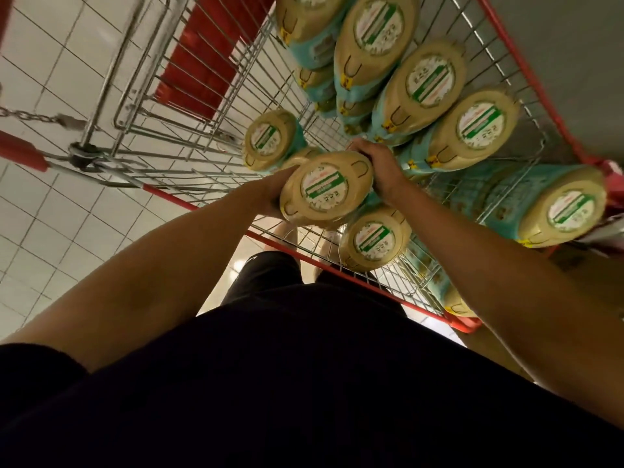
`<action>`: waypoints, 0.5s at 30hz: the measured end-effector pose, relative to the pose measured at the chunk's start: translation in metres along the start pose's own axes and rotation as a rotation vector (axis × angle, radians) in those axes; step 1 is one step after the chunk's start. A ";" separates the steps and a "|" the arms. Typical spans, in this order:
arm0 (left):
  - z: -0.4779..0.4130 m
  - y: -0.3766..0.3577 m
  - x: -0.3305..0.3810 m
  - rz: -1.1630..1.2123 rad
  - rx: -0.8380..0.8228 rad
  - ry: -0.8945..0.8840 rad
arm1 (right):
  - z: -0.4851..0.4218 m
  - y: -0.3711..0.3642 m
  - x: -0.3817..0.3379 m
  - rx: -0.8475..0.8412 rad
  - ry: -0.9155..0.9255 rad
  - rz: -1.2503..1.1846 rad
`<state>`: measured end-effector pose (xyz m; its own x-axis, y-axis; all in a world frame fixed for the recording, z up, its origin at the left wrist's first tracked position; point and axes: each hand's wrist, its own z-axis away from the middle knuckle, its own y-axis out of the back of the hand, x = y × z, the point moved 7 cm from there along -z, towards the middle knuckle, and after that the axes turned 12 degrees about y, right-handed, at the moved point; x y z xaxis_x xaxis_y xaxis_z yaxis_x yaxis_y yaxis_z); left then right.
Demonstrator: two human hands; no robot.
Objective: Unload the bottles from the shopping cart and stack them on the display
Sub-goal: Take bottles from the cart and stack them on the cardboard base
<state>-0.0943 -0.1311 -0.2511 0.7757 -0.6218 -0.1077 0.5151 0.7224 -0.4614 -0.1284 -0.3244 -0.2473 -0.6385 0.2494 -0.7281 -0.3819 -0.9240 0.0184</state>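
A large bottle (326, 190) of pale, creamy contents is held in the centre of the frame, its flat labelled end turned toward the camera, just above the near edge of the shopping cart (216, 106). It is gripped from both sides. The right hand (378, 170) is wrapped over its upper right flank with the fingers curled tight. The left hand (274, 189) is cupped against its left flank, with the fingers passing behind the bottle and out of sight. Many more bottles (425, 82) of the same kind are left lying on their sides in the cart, piled across the upper centre and right of the frame, so most of the unloading is judged still to be done. No display can be made out. Pale tiled floor (50, 79) is seen at the left. The bottle is judged to be heavy when full, with stiff but smooth plastic walls and a glossy wrap that may slip. A two-handed hold round the broad body is therefore advised, with one palm brought under the lower end, and the narrow end should not be relied on alone.
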 end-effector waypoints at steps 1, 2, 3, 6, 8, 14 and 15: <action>0.009 -0.003 0.004 0.041 -0.039 -0.043 | 0.006 0.001 -0.004 0.053 0.008 -0.086; 0.019 -0.006 0.009 0.079 -0.065 -0.089 | 0.012 0.004 -0.008 0.106 0.020 -0.168; 0.028 -0.006 0.014 0.111 -0.061 -0.136 | 0.019 0.007 -0.012 0.159 0.030 -0.249; 0.049 -0.007 0.027 0.138 0.018 -0.237 | 0.044 0.014 -0.027 0.303 0.044 -0.493; 0.060 -0.015 0.032 0.113 0.047 -0.265 | 0.064 0.016 -0.041 0.371 0.123 -0.613; 0.087 -0.047 0.040 -0.002 0.130 -0.364 | 0.133 0.033 -0.072 0.473 0.431 -0.772; 0.091 -0.055 0.039 -0.011 0.132 -0.361 | 0.144 0.039 -0.074 0.504 0.462 -0.757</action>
<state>-0.0592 -0.1673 -0.1501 0.8363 -0.5001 0.2245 0.5482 0.7638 -0.3408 -0.1924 -0.3373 -0.0946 0.1667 0.4829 -0.8596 -0.8835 -0.3139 -0.3476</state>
